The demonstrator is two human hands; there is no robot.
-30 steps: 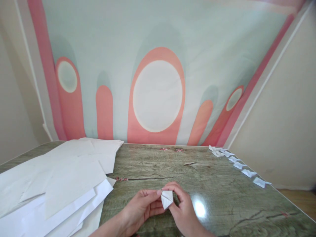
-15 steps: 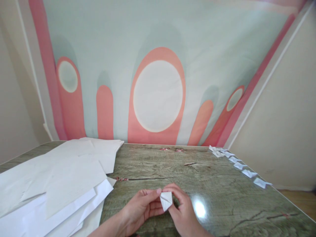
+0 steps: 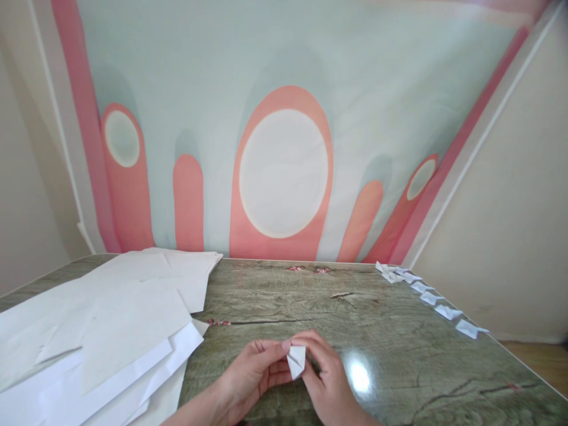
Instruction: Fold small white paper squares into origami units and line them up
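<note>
A small folded white paper (image 3: 296,361) is held between both hands near the bottom centre, above the wood-patterned table (image 3: 275,290). My left hand (image 3: 255,373) pinches its upper left corner between thumb and fingers, the other fingers curled behind it. On the paper's right side, my right hand (image 3: 326,373) grips it, with the index finger bent over the top and the thumb at the lower right edge. Creases show on the paper's front face.
Overlapping white sheets (image 3: 133,319) cover the table's left side. Several small folded papers (image 3: 448,312) lie in a row along the right edge, the farthest ones (image 3: 390,273) bunched together. A patterned backdrop (image 3: 284,171) hangs behind the table.
The folded paper has turned slightly and looks narrower. My right hand's thumb and fingers have shifted a little around its right side. My left hand has barely moved.
</note>
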